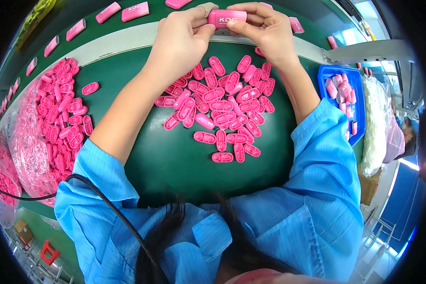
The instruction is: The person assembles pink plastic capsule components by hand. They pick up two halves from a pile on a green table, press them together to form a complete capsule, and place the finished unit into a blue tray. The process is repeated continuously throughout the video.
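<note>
Both hands up at the far edge of the green mat (175, 165), pinching one pink case (227, 18) between them. Left hand (182, 40) closed on its left end, right hand (262, 28) closed on its right end, thumbs underneath. Loose pink shells (222, 106) piled just nearer; blue tray (359, 106) at right
</note>
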### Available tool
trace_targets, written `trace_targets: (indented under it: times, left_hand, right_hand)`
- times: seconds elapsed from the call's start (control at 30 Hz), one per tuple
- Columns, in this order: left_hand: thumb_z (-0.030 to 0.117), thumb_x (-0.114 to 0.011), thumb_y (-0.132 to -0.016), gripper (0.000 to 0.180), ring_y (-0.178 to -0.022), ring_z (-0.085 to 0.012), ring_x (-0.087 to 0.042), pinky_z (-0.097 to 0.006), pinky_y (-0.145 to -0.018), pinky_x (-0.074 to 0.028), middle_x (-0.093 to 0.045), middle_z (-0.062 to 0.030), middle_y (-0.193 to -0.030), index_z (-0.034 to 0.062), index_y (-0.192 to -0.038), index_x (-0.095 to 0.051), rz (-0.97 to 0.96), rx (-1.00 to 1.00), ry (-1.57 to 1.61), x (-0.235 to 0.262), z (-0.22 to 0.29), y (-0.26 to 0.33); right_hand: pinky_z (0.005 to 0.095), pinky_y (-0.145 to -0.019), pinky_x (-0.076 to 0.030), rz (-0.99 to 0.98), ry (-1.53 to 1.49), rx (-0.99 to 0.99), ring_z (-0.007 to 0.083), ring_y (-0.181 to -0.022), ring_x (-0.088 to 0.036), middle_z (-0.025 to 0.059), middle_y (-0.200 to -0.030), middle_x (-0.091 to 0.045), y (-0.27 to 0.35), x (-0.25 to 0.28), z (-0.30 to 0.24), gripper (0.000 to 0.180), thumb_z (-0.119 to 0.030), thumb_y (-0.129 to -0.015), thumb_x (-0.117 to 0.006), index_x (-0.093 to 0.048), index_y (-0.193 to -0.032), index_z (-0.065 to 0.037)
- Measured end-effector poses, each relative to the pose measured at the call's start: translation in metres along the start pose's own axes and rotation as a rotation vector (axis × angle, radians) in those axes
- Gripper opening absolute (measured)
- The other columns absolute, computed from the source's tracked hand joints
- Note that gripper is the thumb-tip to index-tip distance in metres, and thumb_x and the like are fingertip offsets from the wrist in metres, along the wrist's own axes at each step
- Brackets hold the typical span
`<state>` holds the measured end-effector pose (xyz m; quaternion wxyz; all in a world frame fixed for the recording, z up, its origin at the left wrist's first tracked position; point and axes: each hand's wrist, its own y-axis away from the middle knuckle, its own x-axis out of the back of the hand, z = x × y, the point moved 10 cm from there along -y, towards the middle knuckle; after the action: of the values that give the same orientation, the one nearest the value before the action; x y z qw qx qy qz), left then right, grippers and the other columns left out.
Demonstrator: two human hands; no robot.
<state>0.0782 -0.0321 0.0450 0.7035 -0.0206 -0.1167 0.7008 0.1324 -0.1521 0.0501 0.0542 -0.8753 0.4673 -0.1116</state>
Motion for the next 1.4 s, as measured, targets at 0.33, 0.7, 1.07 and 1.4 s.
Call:
trace_targets:
  times: [0.33,0.7,1.07,1.4]
  left_hand:
    - [0.001,-0.057,-0.088,0.036,-0.098,-0.0239,-0.063,-0.033,-0.083,-0.051,-0.063,-0.0173,-0.110,-0.0062,-0.123,-0.052,0.211,-0.444,-0.676,0.006,0.042,-0.004]
    - [0.022,-0.072,-0.078,0.029,-0.084,-0.0291,-0.064,-0.040,-0.084,-0.050,-0.067,-0.0136,-0.086,0.0036,-0.100,-0.070,-0.201,-0.461,-0.825,-0.090,0.017,-0.024]
    - [0.019,-0.074,-0.080,0.031,-0.082,-0.0144,-0.066,-0.027,-0.076,-0.052,-0.069,-0.0065,-0.089,0.0000,-0.105,-0.068,0.019,0.015,-0.052,0.017,-0.022,-0.019]
    - [0.010,-0.068,-0.087,0.034,-0.089,-0.0147,-0.067,-0.024,-0.080,-0.054,-0.069,-0.0118,-0.101,-0.0055,-0.117,-0.061,0.035,0.085,0.308,0.014,-0.040,-0.019]
  right_hand:
    - [0.0285,-0.069,-0.054,0.039,0.309,0.005,0.0155,-0.078,-0.067,0.0128,-0.097,-0.071,-0.057,0.009,0.018,0.031,-0.014,-0.086,-0.068,-0.064,-0.112,0.002]
    - [0.0391,-0.072,-0.053,0.211,1.133,0.170,0.0315,-0.081,-0.067,0.0198,-0.088,-0.067,-0.039,0.076,0.008,0.026,-0.019,-0.081,-0.070,-0.066,-0.098,0.000]
    - [0.0232,-0.069,-0.053,-0.065,-0.148,-0.205,0.0114,-0.078,-0.063,0.0081,-0.097,-0.067,-0.012,0.013,0.024,0.023,-0.008,-0.089,-0.066,-0.057,-0.109,0.001]
    - [0.0267,-0.080,-0.055,-0.011,-0.286,-0.194,0.0161,-0.090,-0.066,0.0092,-0.100,-0.067,-0.006,0.003,0.032,0.022,-0.002,-0.088,-0.065,-0.057,-0.108,0.001]
